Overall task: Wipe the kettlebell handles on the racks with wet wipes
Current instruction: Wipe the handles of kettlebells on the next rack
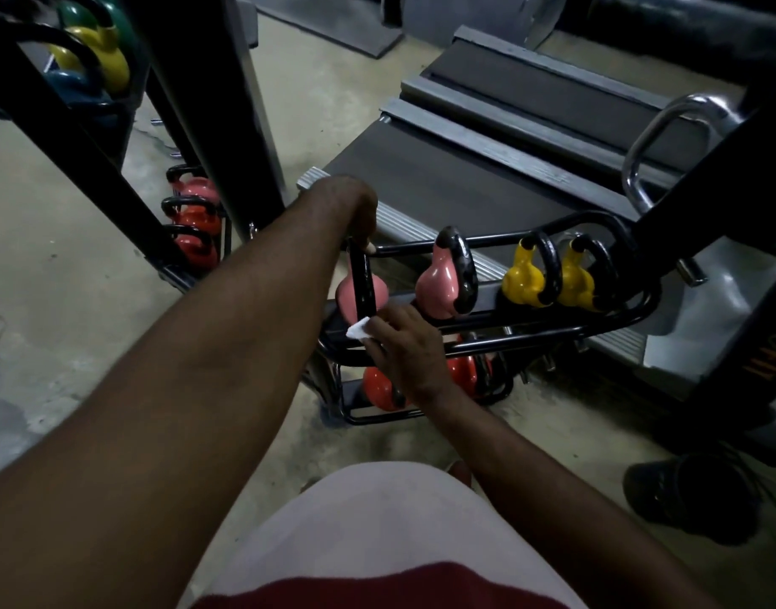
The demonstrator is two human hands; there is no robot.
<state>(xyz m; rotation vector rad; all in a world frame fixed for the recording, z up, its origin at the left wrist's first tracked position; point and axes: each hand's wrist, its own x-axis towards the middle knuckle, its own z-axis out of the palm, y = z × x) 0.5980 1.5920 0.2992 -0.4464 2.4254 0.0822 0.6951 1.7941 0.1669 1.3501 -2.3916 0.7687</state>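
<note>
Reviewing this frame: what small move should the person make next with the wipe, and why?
Probably slide the white wet wipe, pinched in the right hand, upward along the black handle of the leftmost pink kettlebell. The left hand grips that handle's top and seems to steady it. The wipe sits at the handle's lower end, so an upward stroke would cover its length.

The wet wipe (359, 329) I pinch is plain white. The pink kettlebell (348, 298) I grip has a black handle. The second pink kettlebell (438, 283) has a black handle mottled with grey. The yellow kettlebells (524, 279) both have black handles. The rack (553, 334) is gloss black. The lower-shelf kettlebells (379, 389) are orange-red. The floor (69, 257) is mottled beige and grey. The treadmill belt (443, 178) is dark grey. My shorts (377, 520) are pale pinkish white, and my shirt hem (377, 586) is dark red.
</note>
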